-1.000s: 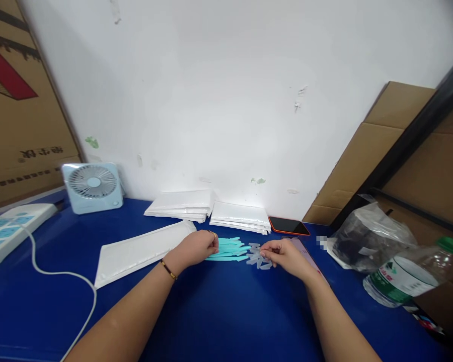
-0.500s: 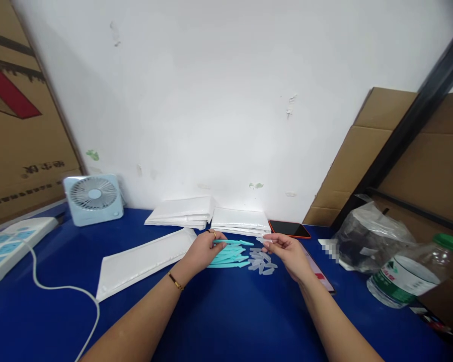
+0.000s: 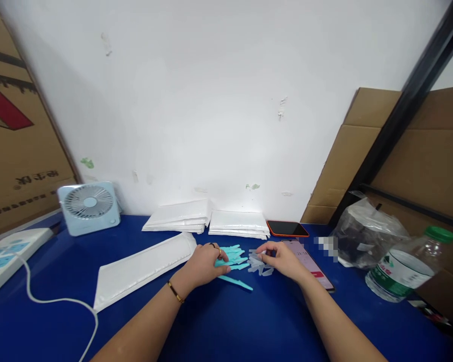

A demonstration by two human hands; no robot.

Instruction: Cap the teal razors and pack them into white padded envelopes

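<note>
My left hand (image 3: 206, 262) is at a pile of slim turquoise eyebrow razors (image 3: 234, 254), thumb and fingers closing around the end of one at its near side. A single turquoise razor (image 3: 238, 283) lies apart on the table, nearer to me, its left end close to my left thumb. Just right of the pile is a small heap of clear plastic caps (image 3: 254, 265). My right hand (image 3: 281, 257) reaches into that heap from the right, thumb and forefinger pinched at a cap; the fingers partly hide it.
Two stacks of white padded mailers (image 3: 177, 216) (image 3: 238, 222) lie by the wall, and one mailer (image 3: 143, 269) lies at left. Two phones (image 3: 287, 229) (image 3: 311, 266), a bottle (image 3: 403, 271) and a plastic bag (image 3: 366, 234) are at right. A fan (image 3: 89, 207) and power strip (image 3: 17, 251) stand at left.
The razor that my left hand held above the pile now appears to lie on the table nearer me. Both hands have moved lower, left to the pile, right to the caps.
</note>
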